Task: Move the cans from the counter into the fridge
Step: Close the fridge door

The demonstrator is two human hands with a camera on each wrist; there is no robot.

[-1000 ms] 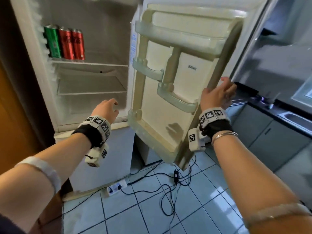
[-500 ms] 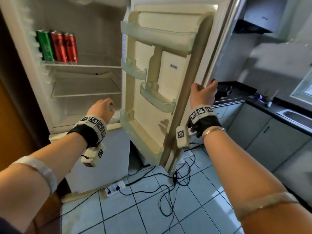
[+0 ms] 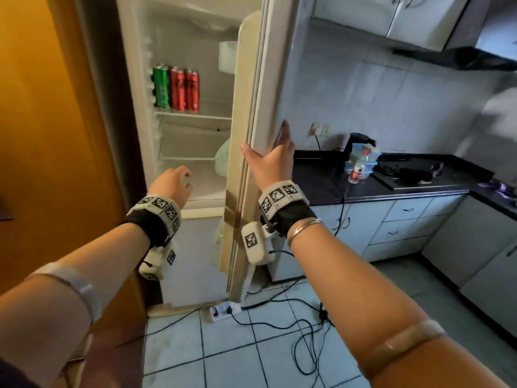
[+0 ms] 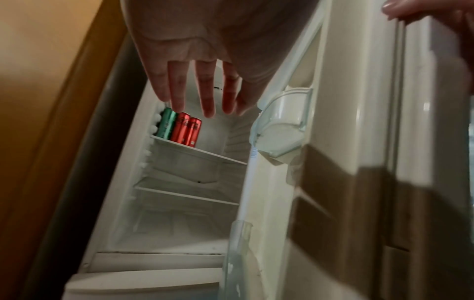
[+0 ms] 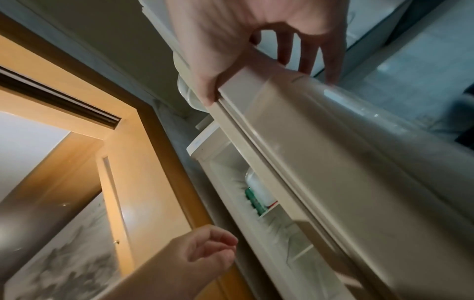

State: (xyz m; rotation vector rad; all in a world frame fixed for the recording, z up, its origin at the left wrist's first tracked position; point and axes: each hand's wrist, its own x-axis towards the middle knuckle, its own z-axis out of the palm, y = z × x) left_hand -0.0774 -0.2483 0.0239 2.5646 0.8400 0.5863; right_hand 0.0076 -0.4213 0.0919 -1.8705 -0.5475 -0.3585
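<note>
A green can and two red cans stand side by side on the fridge's upper shelf; the left wrist view shows the green can and the red cans. The fridge door is seen edge-on, half shut. My right hand grips its free edge, thumb on the inner side and fingers on the outer face. Held low before the fridge opening, my left hand is loosely curled and holds nothing.
A black counter runs right of the fridge, carrying a water bottle and a dark kettle. A power strip and loose cables lie on the tiled floor below the door. A wooden door stands at the left.
The fridge door has swung a long way toward shut with my right hand on its edge. The left hand has stayed low in front of the opening.
</note>
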